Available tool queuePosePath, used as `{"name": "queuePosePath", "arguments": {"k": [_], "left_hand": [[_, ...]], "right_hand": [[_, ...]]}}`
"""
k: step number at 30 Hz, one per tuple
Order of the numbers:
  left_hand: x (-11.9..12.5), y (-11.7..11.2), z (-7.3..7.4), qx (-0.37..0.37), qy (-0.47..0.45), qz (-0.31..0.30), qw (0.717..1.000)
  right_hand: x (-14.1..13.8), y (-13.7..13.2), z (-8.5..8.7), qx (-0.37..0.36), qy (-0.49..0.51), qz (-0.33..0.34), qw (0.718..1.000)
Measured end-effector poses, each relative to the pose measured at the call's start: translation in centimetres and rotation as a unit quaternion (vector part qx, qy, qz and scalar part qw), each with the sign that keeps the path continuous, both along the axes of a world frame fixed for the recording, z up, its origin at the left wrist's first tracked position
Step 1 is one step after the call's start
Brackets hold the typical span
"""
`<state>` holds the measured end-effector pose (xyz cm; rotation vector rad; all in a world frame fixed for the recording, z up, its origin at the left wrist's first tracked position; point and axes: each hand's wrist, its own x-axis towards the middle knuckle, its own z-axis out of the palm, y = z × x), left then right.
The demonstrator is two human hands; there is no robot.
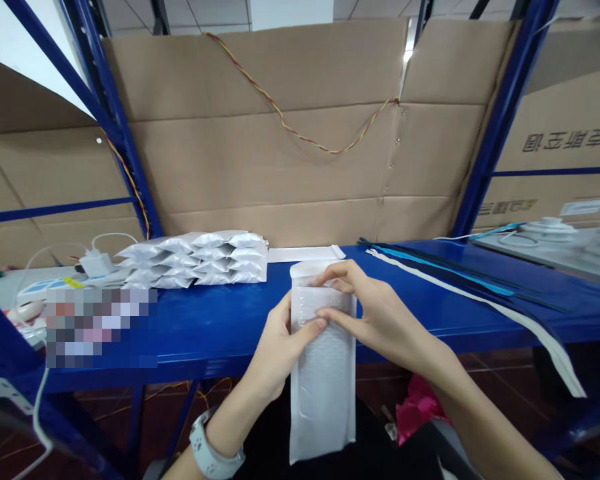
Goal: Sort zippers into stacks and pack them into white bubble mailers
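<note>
Left hand [280,340] and right hand [375,313] both grip the white bubble mailer [323,400] near its upper end, at lower centre of the frame, thumbs pressing its face

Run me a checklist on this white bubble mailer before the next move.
1. White bubble mailer held upright by left hand and right hand: ok.
2. Mailer's top closure: fingers cover much of it, cannot tell.
3. Anything inside the mailer: cannot tell.
4. Stack of white mailers lying apart from both hands: ok.
5. Long white strip on the blue steel bench overhangs the bench edge: not ok.
</note>
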<state>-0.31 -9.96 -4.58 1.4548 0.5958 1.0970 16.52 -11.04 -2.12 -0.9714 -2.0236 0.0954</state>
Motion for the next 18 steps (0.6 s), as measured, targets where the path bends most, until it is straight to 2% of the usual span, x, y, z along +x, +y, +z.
{"name": "queuePosePath", "arguments": {"k": [3, 6, 8, 10, 11, 12, 14, 16, 18], "left_hand": [[-0.1, 0.0, 0.0, -0.034, -0.052, -0.018, 0.998], [0.0, 0.1, 0.0, -0.042, -0.085, 0.021, 0.995], [-0.1, 0.2, 0.1, -0.043, -0.106, 0.049, 0.992], [-0.2, 0.3, 0.3, -0.046, -0.126, 0.064, 0.989], [-0.3, 0.4, 0.4, -0.051, -0.132, 0.067, 0.988], [-0.4, 0.5, 0.5, -0.057, -0.136, 0.068, 0.987], [-0.7, 0.6, 0.6, -0.072, -0.142, 0.065, 0.985], [-1.0, 0.7, 0.7, -0.084, -0.145, 0.059, 0.984], [-1.4, 0.8, 0.9, -0.090, -0.138, 0.053, 0.985]], "right_hand": [[-0.3, -0.1, 0.0, 0.049, -0.040, -0.003, 0.998], [-0.7, 0.1, -0.1, 0.119, -0.087, -0.013, 0.989], [-0.9, 0.5, -0.3, 0.207, -0.052, -0.061, 0.975], [-1.0, 1.0, -0.6, 0.254, 0.047, -0.127, 0.958], [-1.0, 1.2, -0.7, 0.232, 0.092, -0.133, 0.959], [-1.0, 1.3, -0.7, 0.178, 0.123, -0.109, 0.970], [-1.0, 1.5, -0.7, 0.022, 0.151, 0.007, 0.988], [-1.0, 1.5, -0.7, -0.088, 0.175, 0.107, 0.975], [-1.0, 1.6, -0.7, -0.109, 0.215, 0.135, 0.961]]}}
